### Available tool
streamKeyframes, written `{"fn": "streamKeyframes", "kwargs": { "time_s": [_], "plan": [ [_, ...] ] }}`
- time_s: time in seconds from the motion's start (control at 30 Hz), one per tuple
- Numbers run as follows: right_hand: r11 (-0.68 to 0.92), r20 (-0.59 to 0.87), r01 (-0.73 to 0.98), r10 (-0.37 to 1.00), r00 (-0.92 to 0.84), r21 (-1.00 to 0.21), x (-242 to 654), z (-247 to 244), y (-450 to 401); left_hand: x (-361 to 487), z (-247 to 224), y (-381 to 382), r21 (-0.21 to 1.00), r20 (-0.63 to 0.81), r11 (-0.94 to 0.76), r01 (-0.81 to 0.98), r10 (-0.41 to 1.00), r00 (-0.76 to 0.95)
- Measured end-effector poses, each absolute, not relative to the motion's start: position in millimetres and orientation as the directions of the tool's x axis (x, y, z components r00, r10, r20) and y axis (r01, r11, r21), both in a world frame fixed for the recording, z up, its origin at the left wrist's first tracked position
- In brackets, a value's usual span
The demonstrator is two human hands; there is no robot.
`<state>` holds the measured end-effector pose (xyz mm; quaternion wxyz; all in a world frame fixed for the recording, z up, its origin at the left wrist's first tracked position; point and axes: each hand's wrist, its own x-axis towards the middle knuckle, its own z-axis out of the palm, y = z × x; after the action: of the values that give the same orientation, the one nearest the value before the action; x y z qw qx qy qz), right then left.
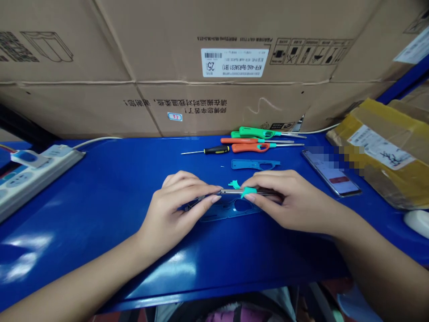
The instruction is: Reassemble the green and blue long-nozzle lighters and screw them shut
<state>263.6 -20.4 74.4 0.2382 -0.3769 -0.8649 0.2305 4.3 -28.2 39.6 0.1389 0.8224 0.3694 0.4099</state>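
Note:
Between my two hands lies the metal tube (230, 191) of a long-nosed lighter, with a teal collar (249, 192) around it. My left hand (181, 199) pinches the tube's left end between thumb and fingertips; thin wires show beneath those fingers. My right hand (291, 201) is closed around the tube at the collar and covers its right part. Just behind the collar is a small teal trigger (234, 184). A blue lighter shell half (217, 213) rests on the table below my hands, partly hidden. Farther back lies another blue shell half (248, 165).
At the back lie a green lighter (253, 132), an orange lighter (248, 147) and a black-and-yellow screwdriver (216, 150). A phone (331, 174) and a taped parcel (385, 147) are on the right. A power strip (43, 167) stands left; a large carton (167, 53) walls the back.

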Motion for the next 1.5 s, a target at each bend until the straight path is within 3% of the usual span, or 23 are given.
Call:
{"fn": "streamKeyframes", "kwargs": {
  "time_s": [0.33, 0.63, 0.83, 1.17, 1.33, 1.5],
  "plan": [
    [0.663, 0.288, 0.615, 0.744, -0.603, -0.427, 265, 70, -27, 5, 41, -28, 0.497, 0.599, -0.698, 0.516, 0.706, 0.378],
    [0.732, 0.397, 0.671, 0.654, -0.644, -0.118, 264, 63, -24, 4, 40, -28, 0.495, 0.589, -0.683, 0.538, 0.718, 0.37],
    [0.758, 0.438, 0.646, 0.611, -0.66, -0.084, 260, 63, -24, 2, 41, -28, 0.441, 0.611, -0.695, 0.568, 0.696, 0.377],
    [0.791, 0.368, 0.612, 0.572, -0.733, -0.012, 258, 60, -25, 5, 37, -31, 0.386, 0.629, -0.74, 0.551, 0.648, 0.43],
    [0.785, 0.32, 0.619, 0.597, -0.735, -0.043, 254, 57, -29, 9, 33, -31, 0.425, 0.605, -0.736, 0.527, 0.664, 0.44],
    [0.656, 0.044, 0.685, 0.731, -0.681, -0.317, 258, 63, -26, 11, 29, -31, 0.47, 0.489, -0.704, 0.532, 0.709, 0.507]
  ]
}}
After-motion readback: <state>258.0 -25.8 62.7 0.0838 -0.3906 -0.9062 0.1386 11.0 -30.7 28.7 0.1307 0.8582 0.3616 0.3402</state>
